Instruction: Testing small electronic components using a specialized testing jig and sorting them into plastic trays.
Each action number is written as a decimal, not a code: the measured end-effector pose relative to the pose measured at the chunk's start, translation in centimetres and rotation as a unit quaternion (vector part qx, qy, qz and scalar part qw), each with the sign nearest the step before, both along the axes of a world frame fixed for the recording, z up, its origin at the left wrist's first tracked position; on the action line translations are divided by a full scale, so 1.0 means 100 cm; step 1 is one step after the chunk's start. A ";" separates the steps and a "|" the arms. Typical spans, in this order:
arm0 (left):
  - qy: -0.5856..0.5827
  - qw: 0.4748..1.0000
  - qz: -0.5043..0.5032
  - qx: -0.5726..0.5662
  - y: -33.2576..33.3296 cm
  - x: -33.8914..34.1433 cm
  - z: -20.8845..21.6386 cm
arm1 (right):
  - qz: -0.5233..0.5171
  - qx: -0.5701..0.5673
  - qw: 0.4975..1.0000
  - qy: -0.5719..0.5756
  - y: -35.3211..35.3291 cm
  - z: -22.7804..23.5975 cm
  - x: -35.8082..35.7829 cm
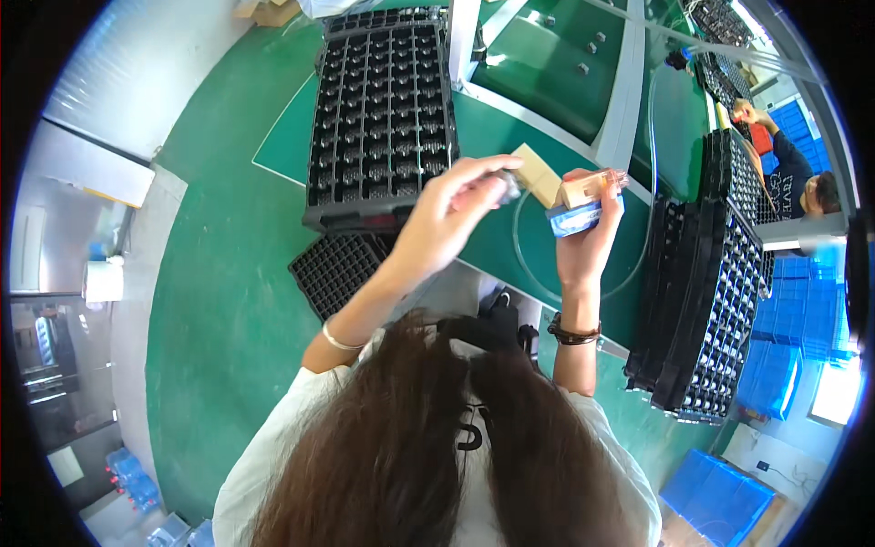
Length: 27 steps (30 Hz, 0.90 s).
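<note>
My left hand (453, 211) is closed in a pinch on a small shiny grey part (508, 188), blurred and too small to name. My right hand (588, 239) is wrapped round a small box (578, 206) with tan and blue-and-white faces. A flat tan piece (536, 173) slants up from it between the two hands; whether it is joined to the box I cannot tell. Both hands are above the green worktable (497, 123). Left of them, a stack of black compartment trays (381, 118) stands close to my left wrist.
On the right stands another tall stack of black trays (702, 310), several pockets filled with small pale parts. A thin clear hose (653, 137) loops over the table. Below the left stack lies a black tray (335, 273). A person (791, 178) works at far right.
</note>
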<state>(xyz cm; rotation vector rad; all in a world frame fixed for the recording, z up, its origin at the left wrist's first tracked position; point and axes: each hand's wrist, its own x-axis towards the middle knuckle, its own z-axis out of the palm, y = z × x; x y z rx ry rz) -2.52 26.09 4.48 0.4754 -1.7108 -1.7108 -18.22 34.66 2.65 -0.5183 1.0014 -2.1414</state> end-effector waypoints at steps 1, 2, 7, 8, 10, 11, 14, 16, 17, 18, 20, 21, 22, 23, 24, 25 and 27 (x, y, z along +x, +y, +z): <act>0.049 0.995 -0.020 0.083 0.013 -0.005 -0.001 | -0.008 0.006 1.000 0.025 0.004 -0.001 0.007; 0.029 0.995 -0.022 0.090 0.021 -0.006 0.000 | -0.009 0.011 0.999 0.042 0.009 -0.001 0.013; 0.032 0.995 -0.013 0.093 0.043 -0.010 -0.006 | -0.005 0.018 0.995 0.095 0.032 0.000 0.028; 0.032 0.995 -0.015 0.093 0.045 -0.010 -0.006 | -0.013 0.026 0.994 0.104 0.034 -0.001 0.030; 0.035 0.992 -0.022 0.119 0.049 -0.009 -0.006 | -0.008 0.021 0.994 0.110 0.039 -0.002 0.031; 0.034 0.992 -0.024 0.118 0.050 -0.009 -0.006 | -0.020 0.016 0.994 0.110 0.040 -0.002 0.032; 0.034 0.990 0.004 0.138 0.054 -0.008 -0.011 | -0.011 0.025 0.994 0.106 0.041 -0.006 0.038; 0.041 0.986 0.003 0.161 0.057 -0.011 -0.017 | -0.016 0.027 0.993 0.114 0.043 -0.012 0.037; 0.040 0.986 0.001 0.161 0.058 -0.012 -0.020 | -0.009 0.035 0.992 0.121 0.045 -0.015 0.036; 0.033 0.984 -0.001 0.177 0.059 -0.011 -0.024 | 0.018 0.061 0.988 0.144 0.047 -0.020 0.033; 0.009 0.981 -0.020 0.195 0.056 -0.007 -0.038 | 0.044 0.063 0.991 0.114 0.044 -0.024 0.031; 0.009 0.980 -0.021 0.195 0.057 -0.008 -0.043 | 0.064 0.066 0.992 0.087 0.043 -0.026 0.028; 0.002 0.981 0.008 0.196 0.060 -0.012 -0.046 | 0.061 0.088 0.988 0.108 0.041 -0.031 0.021; -0.005 0.980 0.038 0.196 0.061 -0.014 -0.050 | 0.046 0.102 0.980 0.162 0.037 -0.036 0.009; -0.026 0.983 0.069 0.167 0.061 -0.015 -0.061 | -0.007 0.128 0.972 0.196 0.030 -0.047 -0.004; -0.023 0.980 0.072 0.184 0.062 -0.013 -0.061 | -0.018 0.182 0.949 0.257 0.022 -0.052 -0.022; -0.023 0.975 0.050 0.213 0.063 -0.011 -0.063 | -0.082 0.169 0.916 0.355 0.002 -0.079 -0.058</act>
